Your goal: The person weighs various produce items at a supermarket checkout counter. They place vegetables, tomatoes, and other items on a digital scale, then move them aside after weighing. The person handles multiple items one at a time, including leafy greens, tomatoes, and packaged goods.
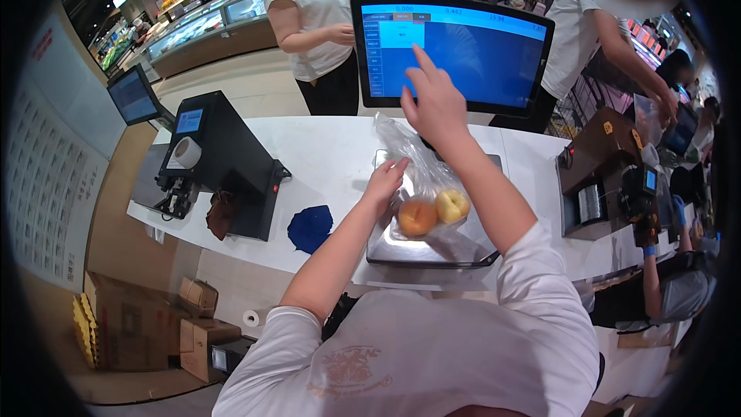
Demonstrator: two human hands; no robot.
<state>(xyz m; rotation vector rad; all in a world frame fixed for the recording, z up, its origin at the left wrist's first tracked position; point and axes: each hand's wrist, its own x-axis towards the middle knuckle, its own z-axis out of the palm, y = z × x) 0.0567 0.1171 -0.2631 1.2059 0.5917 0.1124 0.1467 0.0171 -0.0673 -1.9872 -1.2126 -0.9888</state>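
My right hand point(437, 98) is raised with its index finger at a lit tile on the touchscreen monitor point(486, 63). The other fingers are partly spread, and nothing is in them. Below and to the left, my left hand point(385, 182) is over the left side of the metal weighing scale point(428, 252), beside a clear plastic bag point(419, 156); whether its fingertips touch the bag I cannot tell. Inside the bag on the scale lie an orange-coloured round fruit point(417, 217) and a pale yellow fruit point(451, 205), side by side.
A blue cloth point(311, 229) lies on the white counter point(330, 145) left of the scale. Beyond it stands a black machine point(226, 150) with a paper roll. Another machine point(596, 185) stands at right. People are across the counter, and a gloved co-worker point(666, 284) is at far right.
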